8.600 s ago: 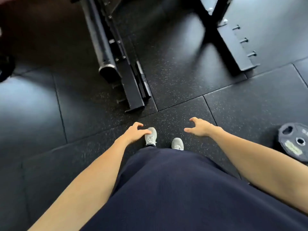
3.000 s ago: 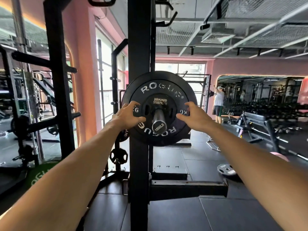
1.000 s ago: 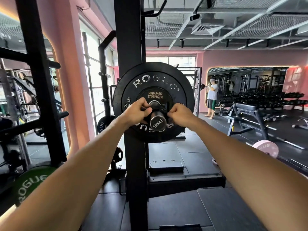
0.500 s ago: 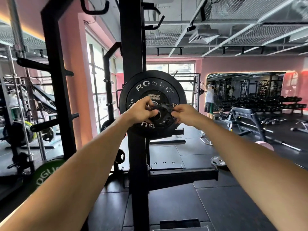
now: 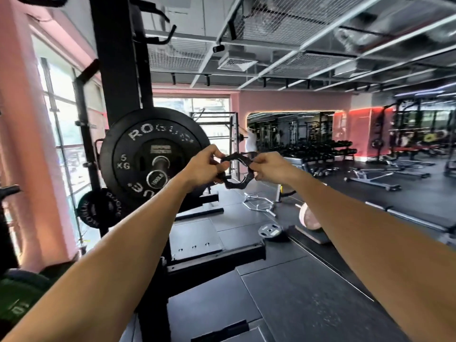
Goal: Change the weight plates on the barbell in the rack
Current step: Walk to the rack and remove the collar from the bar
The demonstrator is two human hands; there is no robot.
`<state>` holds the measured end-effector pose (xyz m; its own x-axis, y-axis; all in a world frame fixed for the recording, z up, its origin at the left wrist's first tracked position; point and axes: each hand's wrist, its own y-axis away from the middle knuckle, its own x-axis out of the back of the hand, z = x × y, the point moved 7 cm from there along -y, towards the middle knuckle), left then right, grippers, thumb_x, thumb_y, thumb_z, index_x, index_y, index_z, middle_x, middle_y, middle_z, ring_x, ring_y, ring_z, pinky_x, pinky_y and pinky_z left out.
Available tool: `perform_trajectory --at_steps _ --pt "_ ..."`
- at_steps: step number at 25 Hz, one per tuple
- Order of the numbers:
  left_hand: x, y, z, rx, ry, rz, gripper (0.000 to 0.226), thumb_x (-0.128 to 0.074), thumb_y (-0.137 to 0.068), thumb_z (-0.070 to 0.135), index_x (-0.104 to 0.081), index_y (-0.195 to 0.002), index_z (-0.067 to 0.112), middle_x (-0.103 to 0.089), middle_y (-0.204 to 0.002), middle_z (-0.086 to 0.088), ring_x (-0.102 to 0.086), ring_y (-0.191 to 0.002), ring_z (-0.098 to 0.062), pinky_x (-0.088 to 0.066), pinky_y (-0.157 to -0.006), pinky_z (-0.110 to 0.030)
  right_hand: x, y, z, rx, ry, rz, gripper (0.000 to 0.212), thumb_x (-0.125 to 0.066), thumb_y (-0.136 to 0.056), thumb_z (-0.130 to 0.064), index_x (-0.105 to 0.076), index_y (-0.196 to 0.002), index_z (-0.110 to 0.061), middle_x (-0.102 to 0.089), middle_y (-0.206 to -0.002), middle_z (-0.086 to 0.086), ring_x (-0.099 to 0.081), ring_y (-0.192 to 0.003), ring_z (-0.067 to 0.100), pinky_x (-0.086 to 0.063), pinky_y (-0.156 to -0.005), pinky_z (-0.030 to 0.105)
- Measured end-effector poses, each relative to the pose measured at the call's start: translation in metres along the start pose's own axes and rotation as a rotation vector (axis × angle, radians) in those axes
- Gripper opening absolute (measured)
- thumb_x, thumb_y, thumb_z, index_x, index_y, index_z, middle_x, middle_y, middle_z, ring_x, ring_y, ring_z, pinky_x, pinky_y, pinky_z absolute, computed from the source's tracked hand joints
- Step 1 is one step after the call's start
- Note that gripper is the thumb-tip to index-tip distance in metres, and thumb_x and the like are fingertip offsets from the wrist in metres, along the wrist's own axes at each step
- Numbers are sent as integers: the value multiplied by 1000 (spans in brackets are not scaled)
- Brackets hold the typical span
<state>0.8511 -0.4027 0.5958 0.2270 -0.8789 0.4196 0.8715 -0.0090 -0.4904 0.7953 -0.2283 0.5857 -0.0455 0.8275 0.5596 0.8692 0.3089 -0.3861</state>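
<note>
A black 5 kg Rogue weight plate point(image 5: 133, 144) hangs on the barbell sleeve point(image 5: 158, 175), whose end cap faces me, in front of the black rack upright point(image 5: 116, 58). A smaller Hammer Strength plate point(image 5: 160, 150) sits against its face. To the right of the sleeve, clear of it, both hands hold a black ring-shaped barbell collar point(image 5: 238, 172). My left hand point(image 5: 203, 166) pinches its left side. My right hand point(image 5: 267, 166) pinches its right side.
Small Rogue plates point(image 5: 98, 209) hang on a low peg at left, and a green plate point(image 5: 22, 292) lies at bottom left. A grey plate point(image 5: 270, 230), a pink plate point(image 5: 309, 218) and a curl bar point(image 5: 259, 206) lie on the floor. Benches and a person stand further back.
Both hands worked at the collar on the sleeve, then drew it off the end. It is now held free to the right of the barbell, and my view has swung right.
</note>
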Motion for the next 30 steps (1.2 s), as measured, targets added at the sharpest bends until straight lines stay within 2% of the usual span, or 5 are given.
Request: perform_trajectory --at_steps 9,16,19,24,30 --pt "-84 -79 -74 62 30 -111 13 -60 -95 9 -47 -99 8 -59 -78 -14 -56 -69 -24 -60 -76 -43 8 -42 97 -104 102 50 27 -62 -92 -20 -59 -113 -3 -67 -102 11 -70 -82 28 -54 -78 34" --pt "-146 -168 -218 236 60 -187 20 -64 -93 15 -50 -103 3 -66 -78 -14 -64 -72 -28 -60 -76 -42 -42 -135 229 -281 51 -15 28 -62 -92 -19 -61 -113 0 -64 -96 10 -63 -73 20 -53 -67 28" --pt "-176 -207 -300 369 68 -190 23 -64 -93 16 -50 -107 4 -68 -91 -19 -67 -76 -30 -60 -63 -28 -78 -186 301 -371 63 -46 23 -64 -91 -19 -63 -107 -3 -63 -92 7 -60 -68 16 -52 -60 19" --pt "-221 -252 -434 584 15 -245 27 -68 -86 11 -58 -109 4 -72 -97 -17 -73 -79 -29 -58 -86 -41 -148 -253 418 -512 48 -133 24 -68 -86 -24 -65 -104 -8 -66 -93 7 -63 -79 24 -55 -86 45" --pt "-274 -279 -573 654 -144 -292 7 -64 -82 10 -63 -88 14 -75 -86 -11 -73 -78 -24 -58 -84 -38 -225 -294 540 -640 125 -199 21 -67 -87 -27 -70 -100 -11 -71 -99 10 -66 -91 28 -53 -83 35"
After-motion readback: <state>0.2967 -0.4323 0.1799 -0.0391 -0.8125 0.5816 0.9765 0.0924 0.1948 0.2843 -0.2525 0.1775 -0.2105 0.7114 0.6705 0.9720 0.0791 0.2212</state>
